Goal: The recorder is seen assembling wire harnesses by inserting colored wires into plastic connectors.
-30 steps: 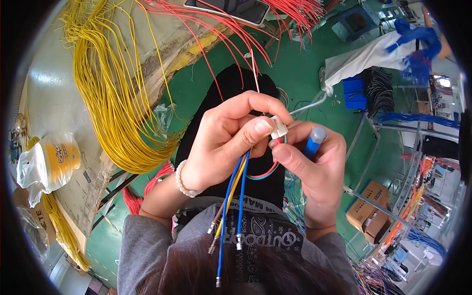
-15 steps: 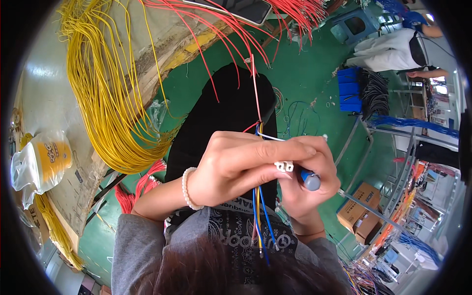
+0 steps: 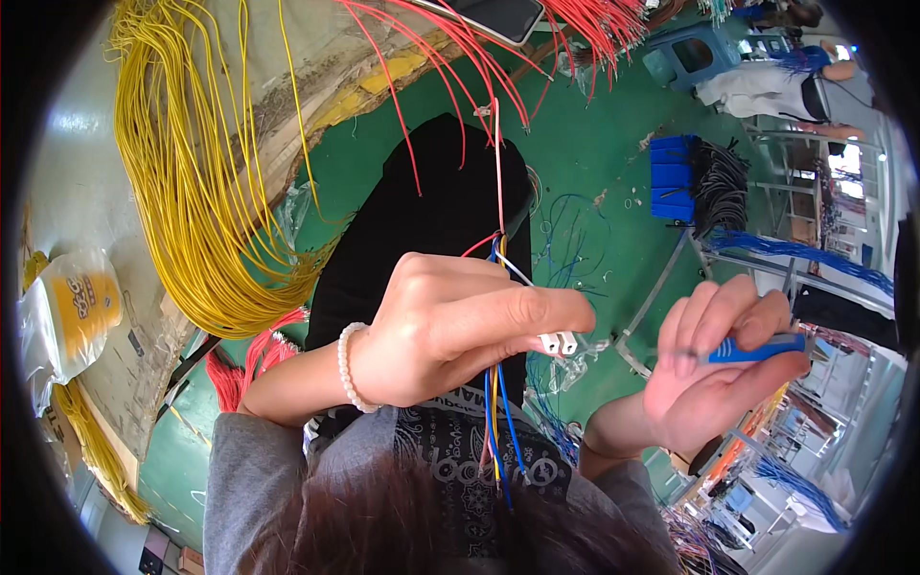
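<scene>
My left hand [image 3: 460,321] is closed, pinching a small white plastic connector [image 3: 558,343] between thumb and fingers. A bundle of blue, yellow and pinkish wires [image 3: 500,412] hangs below this hand, in front of my shirt. Above it, red, white, blue and pink wire ends [image 3: 498,235] rise out of the bundle. Off to the right, apart from the connector, my right hand [image 3: 714,379] is closed around a blue-handled tool [image 3: 757,347]. The tool lies roughly sideways; its tip is blurred near the fingers, so its exact kind is unclear.
Yellow wires [image 3: 192,211] drape over the worn table edge [image 3: 335,101] at left, near a bagged yellow cup [image 3: 84,302]. Red wires [image 3: 594,29] and a phone [image 3: 498,17] lie at the top. A blue bin [image 3: 674,177], metal racks and another person [image 3: 767,91] are at right.
My right hand has moved away from the connector to the right, taking the blue-handled tool with it. The left hand still holds the connector, whose face is now uncovered.
</scene>
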Action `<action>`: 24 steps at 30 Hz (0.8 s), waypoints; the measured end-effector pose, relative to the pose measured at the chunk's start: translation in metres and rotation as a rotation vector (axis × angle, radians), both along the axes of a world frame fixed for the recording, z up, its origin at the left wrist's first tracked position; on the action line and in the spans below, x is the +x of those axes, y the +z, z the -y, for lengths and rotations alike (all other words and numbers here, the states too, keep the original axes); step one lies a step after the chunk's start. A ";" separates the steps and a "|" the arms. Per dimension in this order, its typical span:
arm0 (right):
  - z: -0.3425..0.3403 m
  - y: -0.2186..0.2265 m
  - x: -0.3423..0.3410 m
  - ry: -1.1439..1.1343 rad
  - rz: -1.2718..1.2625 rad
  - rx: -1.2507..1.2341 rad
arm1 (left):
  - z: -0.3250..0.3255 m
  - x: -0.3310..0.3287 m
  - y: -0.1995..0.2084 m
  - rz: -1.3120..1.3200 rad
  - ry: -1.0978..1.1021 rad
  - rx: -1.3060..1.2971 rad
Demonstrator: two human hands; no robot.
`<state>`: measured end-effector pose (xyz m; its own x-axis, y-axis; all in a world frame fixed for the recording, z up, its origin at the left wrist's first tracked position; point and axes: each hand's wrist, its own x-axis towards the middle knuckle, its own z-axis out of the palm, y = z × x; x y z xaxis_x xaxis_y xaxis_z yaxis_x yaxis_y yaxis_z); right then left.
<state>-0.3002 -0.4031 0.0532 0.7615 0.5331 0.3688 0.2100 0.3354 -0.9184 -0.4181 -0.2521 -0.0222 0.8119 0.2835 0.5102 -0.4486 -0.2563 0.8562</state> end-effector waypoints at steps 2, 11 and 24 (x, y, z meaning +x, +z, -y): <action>0.000 0.003 0.000 0.293 -0.157 0.071 | -0.004 0.000 0.000 0.011 -0.041 0.011; -0.020 0.008 -0.002 0.442 0.140 -0.118 | -0.008 -0.002 0.000 -0.006 -0.099 0.018; -0.025 0.000 -0.005 0.362 0.337 -0.096 | 0.001 -0.003 0.001 -0.008 0.009 -0.057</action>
<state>-0.3055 -0.3778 0.0534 0.3685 0.7847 0.4985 0.3859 0.3588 -0.8499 -0.4207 -0.2527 -0.0215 0.8132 0.3195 0.4864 -0.4393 -0.2111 0.8732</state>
